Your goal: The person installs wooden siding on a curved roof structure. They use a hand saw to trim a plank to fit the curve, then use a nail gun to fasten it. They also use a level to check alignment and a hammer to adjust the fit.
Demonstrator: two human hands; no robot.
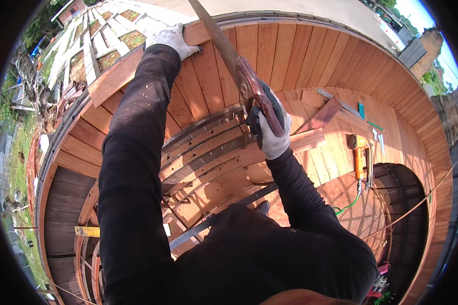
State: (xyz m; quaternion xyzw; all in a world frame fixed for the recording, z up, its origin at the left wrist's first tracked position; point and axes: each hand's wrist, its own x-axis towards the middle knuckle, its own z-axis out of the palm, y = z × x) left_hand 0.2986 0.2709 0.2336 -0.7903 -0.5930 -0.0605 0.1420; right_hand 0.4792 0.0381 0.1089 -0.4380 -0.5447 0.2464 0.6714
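An outdoor wooden deck of reddish planks [290, 56] is filling the view from above, with grass and a pale lattice of timber frames [94, 40] lying beyond its far left corner. An opening in the deck is showing joists and steps below.

At the deck's far edge, a loose reddish board [132, 66] is lying across the planks. The person's left hand [170, 39], in a white work glove, is pressing flat on this board, fingers spread and not gripping anything. The right hand [269, 129], also gloved, is clamped around the dark red handle of a handsaw [234, 61], whose blade is slanting up toward the board just right of the left hand.

To saw well here, the left hand is best kept pressing firmly and clear of the blade's line, with long even strokes.

Right of the opening, an orange power tool [360, 155] with a green cord is resting on the deck.
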